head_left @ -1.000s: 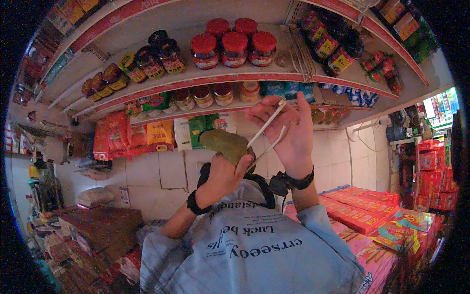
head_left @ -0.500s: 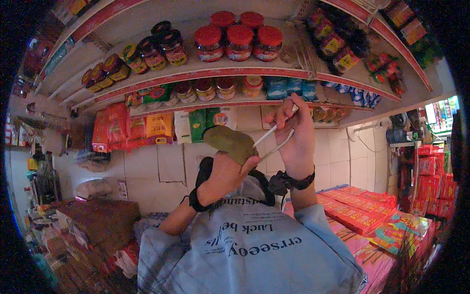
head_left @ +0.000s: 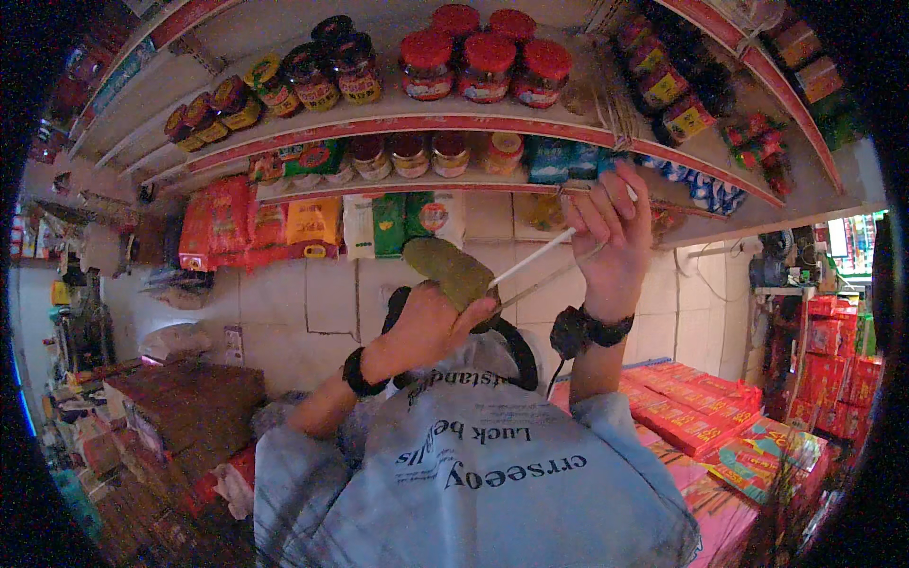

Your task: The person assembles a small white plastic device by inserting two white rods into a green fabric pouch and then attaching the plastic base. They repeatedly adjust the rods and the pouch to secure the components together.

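Below stocked shelves (head_left: 454, 123), green pouch (head_left: 447, 268) in left hand (head_left: 426, 327) grip, right hand (head_left: 611, 237) beside.

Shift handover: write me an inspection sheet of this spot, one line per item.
Surface: tiled wall under stocked shelves; no worktop seen.
Job's things: green pouch and a pale strip running from it.
Clutter: red-lidded jars above, packets on the lower shelf, red boxes at right.
Hands: left hand grips the pouch; right hand pinches the strip's far end.
Cables: wires on the right wall.
Surroundings: crowded shop, stacked goods at lower left.
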Tool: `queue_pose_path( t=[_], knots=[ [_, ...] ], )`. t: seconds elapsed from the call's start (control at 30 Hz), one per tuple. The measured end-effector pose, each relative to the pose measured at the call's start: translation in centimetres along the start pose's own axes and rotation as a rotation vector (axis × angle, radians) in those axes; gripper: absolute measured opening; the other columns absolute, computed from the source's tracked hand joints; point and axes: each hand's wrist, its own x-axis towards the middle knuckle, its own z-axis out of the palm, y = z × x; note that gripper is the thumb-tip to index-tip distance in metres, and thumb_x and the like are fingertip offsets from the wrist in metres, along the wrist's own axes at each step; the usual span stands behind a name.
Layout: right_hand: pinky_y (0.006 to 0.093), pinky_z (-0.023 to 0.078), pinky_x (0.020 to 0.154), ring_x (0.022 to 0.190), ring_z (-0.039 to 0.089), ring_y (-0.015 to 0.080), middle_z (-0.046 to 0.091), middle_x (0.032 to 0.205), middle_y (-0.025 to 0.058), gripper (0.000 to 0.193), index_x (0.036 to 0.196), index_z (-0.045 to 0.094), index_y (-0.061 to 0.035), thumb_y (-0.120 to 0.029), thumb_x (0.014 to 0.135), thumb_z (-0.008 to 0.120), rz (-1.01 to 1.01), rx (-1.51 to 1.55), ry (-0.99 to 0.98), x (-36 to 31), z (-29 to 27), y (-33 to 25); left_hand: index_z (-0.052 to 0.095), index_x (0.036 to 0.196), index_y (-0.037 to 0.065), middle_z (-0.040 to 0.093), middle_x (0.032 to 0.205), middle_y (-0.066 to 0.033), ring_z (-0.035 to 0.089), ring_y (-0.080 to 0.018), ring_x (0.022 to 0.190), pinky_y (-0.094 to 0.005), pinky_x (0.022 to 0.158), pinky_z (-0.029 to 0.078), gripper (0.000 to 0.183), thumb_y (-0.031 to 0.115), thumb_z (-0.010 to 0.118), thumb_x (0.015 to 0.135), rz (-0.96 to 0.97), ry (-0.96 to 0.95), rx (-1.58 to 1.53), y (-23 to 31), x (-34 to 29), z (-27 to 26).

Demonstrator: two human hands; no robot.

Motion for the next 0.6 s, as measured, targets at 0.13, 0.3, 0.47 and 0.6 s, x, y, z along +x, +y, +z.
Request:
queue_pose_path(
  t=[0.13,0.3,0.47,0.6],
  knots=[
    [0.0249,0.033,0.049,0.038,0.029,0.0111,0.026,0.041,-0.0030,0.036,0.054,0.032,-0.0159,-0.027,0.086,0.043,-0.007,-0.057,0.066,1.2,-0.6,0.7,0.049,0.085,0.001,0.054,0.079,-0.0184,0.051,-0.0384,0.072,-0.0414,0.063,0.041,0.025,0.025,0.041,0.088,-0.175,-0.080,-0.215,0.1,0.5,-0.3],
    [0.0244,0.032,0.051,0.041,0.029,0.0098,0.026,0.043,-0.0038,0.033,0.056,0.035,-0.0155,-0.024,0.087,0.042,0.083,-0.029,0.171,1.7,-1.6,3.4,0.048,0.086,0.002,0.054,0.075,-0.0131,0.050,-0.0233,0.065,-0.0346,0.062,0.041,0.037,0.034,0.032,0.092,-0.259,-0.175,-0.369,-0.8,1.8,-1.1],
    [0.0241,0.032,0.055,0.044,0.032,0.0084,0.029,0.044,-0.0042,0.032,0.057,0.037,-0.0148,-0.022,0.088,0.041,0.192,0.112,0.163,2.3,-2.6,3.5,0.051,0.086,0.000,0.055,0.078,-0.0050,0.046,-0.0088,0.072,-0.0273,0.068,0.042,0.050,0.044,0.027,0.091,-0.420,-0.210,-0.630,0.1,2.9,-1.9],
    [0.0235,0.032,0.057,0.045,0.037,0.0065,0.033,0.048,-0.0049,0.025,0.062,0.041,-0.0120,-0.016,0.086,0.040,0.089,0.170,0.310,2.8,-3.7,1.6,0.053,0.096,-0.001,0.058,0.088,-0.0043,0.049,-0.0100,0.079,-0.0243,0.075,0.041,0.053,0.045,0.026,0.091,-0.468,-0.330,-0.675,-0.1,2.4,-2.4]
  ],
)
